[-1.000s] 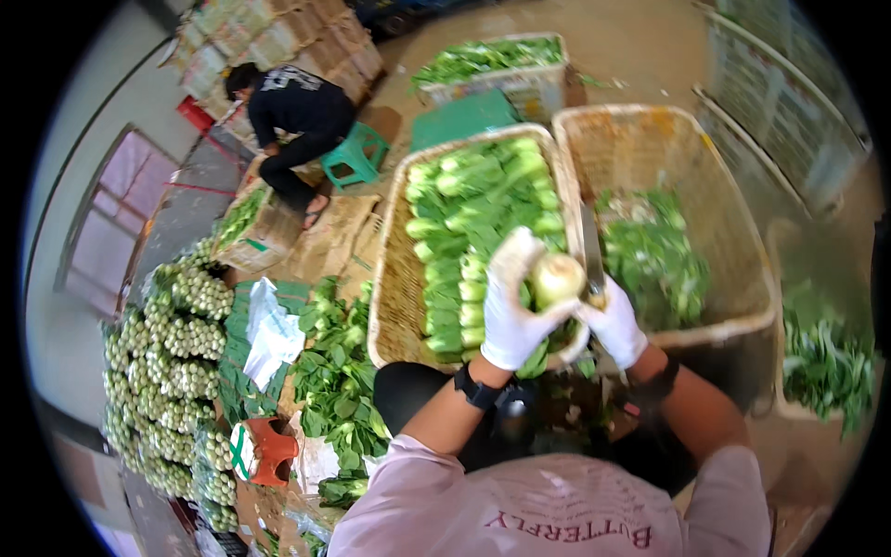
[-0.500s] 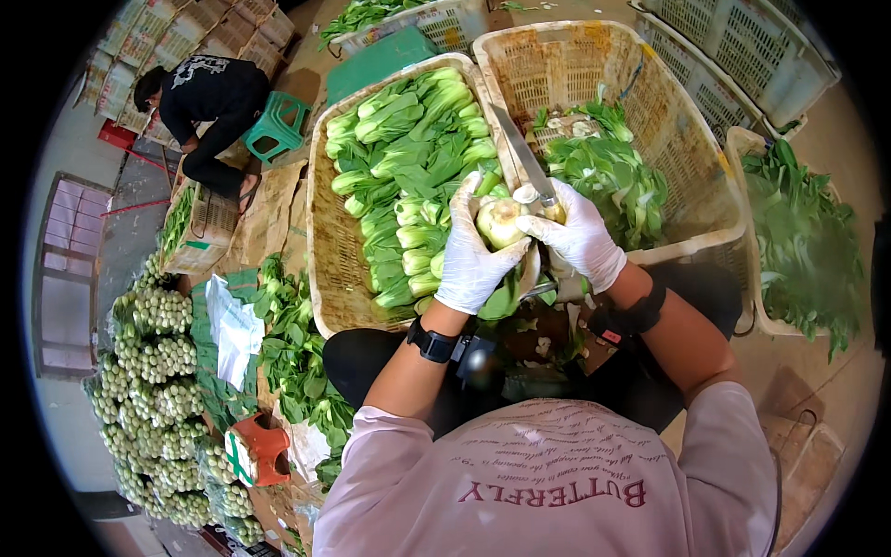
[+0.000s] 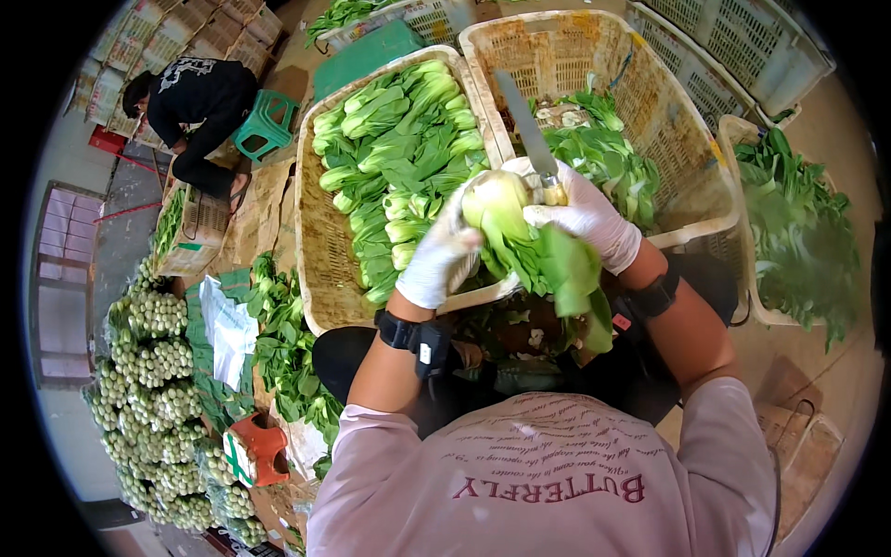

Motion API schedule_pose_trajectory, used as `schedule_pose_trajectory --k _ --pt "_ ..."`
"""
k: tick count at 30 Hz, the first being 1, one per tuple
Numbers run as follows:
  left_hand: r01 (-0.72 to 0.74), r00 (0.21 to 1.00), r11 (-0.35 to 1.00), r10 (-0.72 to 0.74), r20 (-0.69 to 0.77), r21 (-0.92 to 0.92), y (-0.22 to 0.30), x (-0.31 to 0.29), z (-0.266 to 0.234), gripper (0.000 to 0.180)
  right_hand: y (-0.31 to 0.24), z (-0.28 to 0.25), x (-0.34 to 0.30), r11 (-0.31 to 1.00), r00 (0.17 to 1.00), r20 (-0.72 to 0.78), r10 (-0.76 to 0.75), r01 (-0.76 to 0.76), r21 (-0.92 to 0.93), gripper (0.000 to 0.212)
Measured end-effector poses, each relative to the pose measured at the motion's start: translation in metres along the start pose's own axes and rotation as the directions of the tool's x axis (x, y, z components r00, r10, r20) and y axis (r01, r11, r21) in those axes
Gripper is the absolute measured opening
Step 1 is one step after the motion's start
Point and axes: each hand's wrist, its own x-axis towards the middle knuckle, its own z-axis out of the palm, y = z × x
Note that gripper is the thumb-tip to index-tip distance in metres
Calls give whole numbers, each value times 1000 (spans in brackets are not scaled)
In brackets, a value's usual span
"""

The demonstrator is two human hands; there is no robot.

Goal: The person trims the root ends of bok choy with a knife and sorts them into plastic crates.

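Note:
A head of bok choy (image 3: pixel 497 206) is between my gloved hands, its pale base up and its green leaves hanging toward my lap. My left hand (image 3: pixel 442 258) is closed around its left side, partly hidden behind it. In my right hand (image 3: pixel 594 223) is a knife (image 3: pixel 526 121), blade pointing up and away, its handle within my fingers. The right fingertips also touch the bok choy near its base. Just beyond my left hand, a crate (image 3: pixel 309 251) holds rows of bok choy (image 3: pixel 399 139). Another crate (image 3: pixel 682 111), to its right, contains loose leaves (image 3: pixel 608 172).
Leafy greens fill a crate (image 3: pixel 794 227) at far right. On my left lie a pile of greens (image 3: pixel 288 348), a red stool (image 3: pixel 260 450) and stacked bagged vegetables (image 3: pixel 158 399). A person in black (image 3: pixel 204 102) sits at upper left near a green stool (image 3: pixel 266 125).
The bok choy has turned from its base facing me to base up with leaves hanging down. My left hand has shifted left and its grip has loosened. The knife stays in my right hand.

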Motion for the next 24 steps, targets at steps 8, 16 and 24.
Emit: schedule_pose_trajectory --k 8,16,24 --pt "5 985 947 50 -163 323 -28 6 -6 64 -5 -1 -6 854 975 -196 -102 -15 -521 53" --pt "178 982 862 -127 -138 475 -31 2 -14 50 -15 -10 -7 570 965 142 -223 247 -784 28" --pt "62 998 939 -52 -40 339 -18 1 -9 60 -13 -81 -4 -13 724 -89 -685 -134 -991 21"
